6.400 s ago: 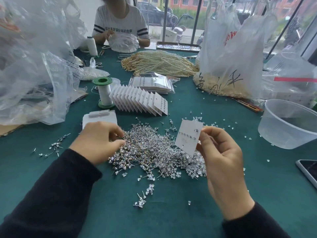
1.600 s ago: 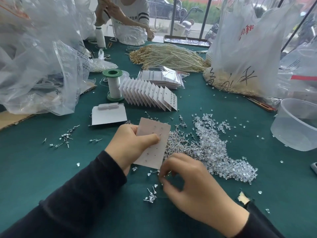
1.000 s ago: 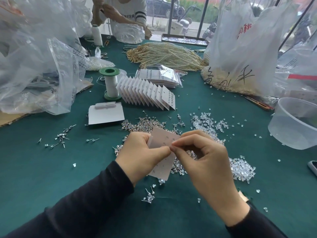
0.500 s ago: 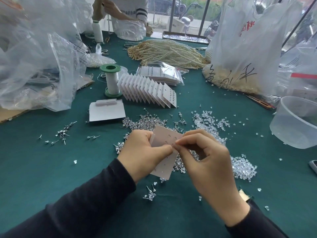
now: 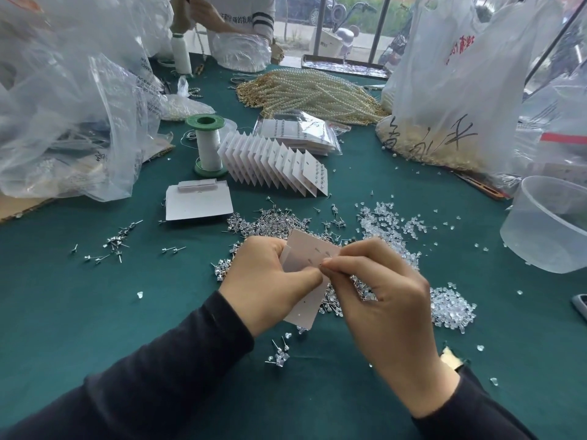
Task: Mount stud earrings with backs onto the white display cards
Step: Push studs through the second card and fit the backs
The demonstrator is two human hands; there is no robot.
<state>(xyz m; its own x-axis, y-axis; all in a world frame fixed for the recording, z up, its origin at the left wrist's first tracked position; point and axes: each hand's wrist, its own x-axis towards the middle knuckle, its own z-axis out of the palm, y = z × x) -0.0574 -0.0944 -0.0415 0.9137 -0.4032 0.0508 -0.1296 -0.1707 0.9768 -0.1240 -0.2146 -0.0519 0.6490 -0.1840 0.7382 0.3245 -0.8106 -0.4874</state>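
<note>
My left hand [image 5: 270, 281] grips a white display card [image 5: 309, 252] with its back toward me, a few stud posts poking through it. My right hand [image 5: 378, 287] pinches something tiny at the card's middle with thumb and forefinger; the item itself is hidden by the fingertips. Under and behind the hands lies a heap of silver stud earrings [image 5: 270, 222]. A pile of clear earring backs [image 5: 451, 308] spreads to the right. A fanned row of filled cards [image 5: 276, 163] stands further back.
A stack of blank cards [image 5: 198, 203] and a green-capped thread spool [image 5: 206, 142] sit at the left, with plastic bags [image 5: 70, 100] beyond. A clear plastic tub [image 5: 552, 222] is at the right. Pearl strands [image 5: 311, 93] and another person [image 5: 228, 14] are across the green table [image 5: 79, 312].
My right hand came up from the table to the card about a second ago and stays pinched at its middle. The card and left hand have barely moved since.
</note>
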